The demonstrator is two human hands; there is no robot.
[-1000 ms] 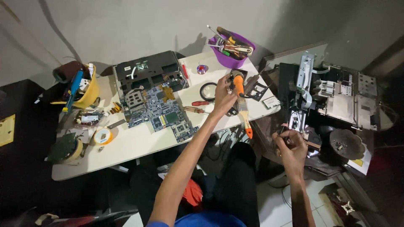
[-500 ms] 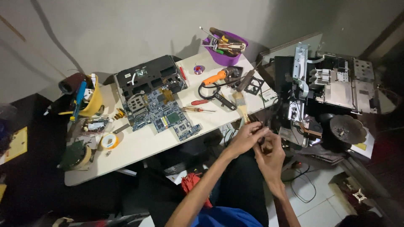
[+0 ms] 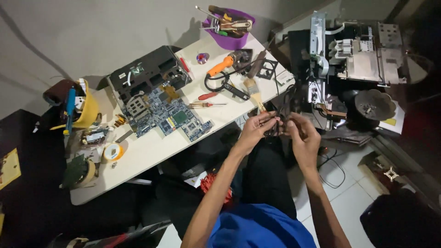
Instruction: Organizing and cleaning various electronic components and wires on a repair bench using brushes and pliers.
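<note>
I see both hands meeting at the centre of the frame, below the bench edge: the left hand and right hand pinch a small dark part between their fingertips. I judge this fine fitting work; next needs steady fingers. A paintbrush lies just above.

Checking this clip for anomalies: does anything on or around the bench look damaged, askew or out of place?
Nothing spilled, but a blue circuit board lies bare and askew on the white table, and the opened machine at the right has its metal frame and wiring exposed. Both hands, left hand and right hand, pinch a small dark part off the table edge.
</note>
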